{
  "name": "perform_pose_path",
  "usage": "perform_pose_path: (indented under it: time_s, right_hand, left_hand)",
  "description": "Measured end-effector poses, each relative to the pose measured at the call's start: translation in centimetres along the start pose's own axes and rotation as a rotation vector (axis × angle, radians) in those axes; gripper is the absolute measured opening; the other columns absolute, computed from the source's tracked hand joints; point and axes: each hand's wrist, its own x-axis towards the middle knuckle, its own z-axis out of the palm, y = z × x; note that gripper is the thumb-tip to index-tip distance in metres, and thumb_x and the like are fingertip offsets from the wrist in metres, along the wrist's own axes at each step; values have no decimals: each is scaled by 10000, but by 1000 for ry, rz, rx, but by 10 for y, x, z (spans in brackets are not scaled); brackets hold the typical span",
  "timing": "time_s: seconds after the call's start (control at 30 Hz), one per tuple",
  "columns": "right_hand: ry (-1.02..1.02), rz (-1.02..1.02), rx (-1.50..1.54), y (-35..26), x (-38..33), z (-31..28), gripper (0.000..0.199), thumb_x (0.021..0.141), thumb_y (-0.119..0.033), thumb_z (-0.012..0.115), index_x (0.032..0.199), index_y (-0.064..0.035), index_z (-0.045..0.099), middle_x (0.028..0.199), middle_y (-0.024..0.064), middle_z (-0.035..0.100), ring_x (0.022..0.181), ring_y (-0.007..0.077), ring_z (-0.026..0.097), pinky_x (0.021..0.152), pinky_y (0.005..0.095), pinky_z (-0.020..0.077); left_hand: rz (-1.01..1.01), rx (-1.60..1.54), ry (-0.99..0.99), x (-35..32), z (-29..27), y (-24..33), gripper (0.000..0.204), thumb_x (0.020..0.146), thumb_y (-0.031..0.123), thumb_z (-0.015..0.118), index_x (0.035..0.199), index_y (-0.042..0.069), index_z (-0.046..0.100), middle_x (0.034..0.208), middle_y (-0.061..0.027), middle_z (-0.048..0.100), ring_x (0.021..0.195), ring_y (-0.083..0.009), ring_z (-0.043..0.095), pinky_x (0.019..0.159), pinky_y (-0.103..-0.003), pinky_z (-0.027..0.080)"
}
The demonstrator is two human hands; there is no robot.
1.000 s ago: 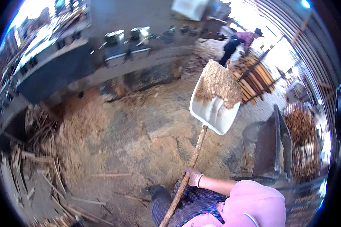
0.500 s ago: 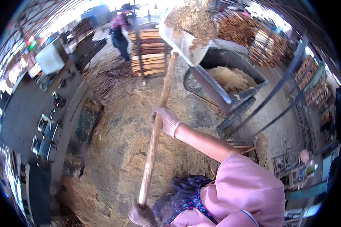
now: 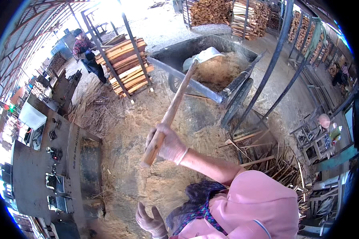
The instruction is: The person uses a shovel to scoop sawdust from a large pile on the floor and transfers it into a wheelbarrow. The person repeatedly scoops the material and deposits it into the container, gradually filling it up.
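My right hand [image 3: 168, 144], in a pale glove, grips the wooden handle of a shovel [image 3: 175, 99] close to its lower end. The handle slants up and away over the rim of a dark metal cart [image 3: 187, 81]. The shovel's white scoop [image 3: 205, 55] lies tipped on the sawdust [image 3: 221, 71] inside the cart. My left hand [image 3: 152, 222], also gloved, is off the handle near the lower edge, fingers apart and holding nothing. A pink sleeve [image 3: 263, 195] covers my upper right arm.
Sawdust covers the floor [image 3: 135, 175]. A grey machine [image 3: 40, 167] stands at left. Beyond is a stack of boards [image 3: 125, 65] between metal posts, with another person [image 3: 85, 53] beside it. Loose wood strips [image 3: 275, 163] lie at right, near curved metal bars [image 3: 267, 71].
The scoop, raised and loaded with sawdust before, is now down in the cart. My left hand has let go of the handle, and my right hand is now near its end.
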Motion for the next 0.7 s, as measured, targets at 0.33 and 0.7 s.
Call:
perform_pose_path:
  time_s: [0.33, 0.7]
  right_hand:
    - [138, -332, -193, -36, 181, -19, 398, 970, -547, 596, 942, -153, 549, 893, 39, 628, 907, 196, 615, 802, 433, 517]
    - [692, -394, -1697, -34, 34, -151, 465, 986, -490, 606, 1065, -33, 637, 880, 138, 721, 790, 305, 716, 679, 392, 555]
  left_hand:
    - [-762, -53, -630, -116, 4, -156, 708, 908, 480, 683, 1472, 94, 496, 1174, -177, 699, 1051, -368, 681, 877, -448, 551]
    - [-434, -379, -404, 94, 14, -157, 724, 903, 462, 679, 1485, 85, 472, 1281, -191, 657, 1071, -390, 670, 904, -476, 547]
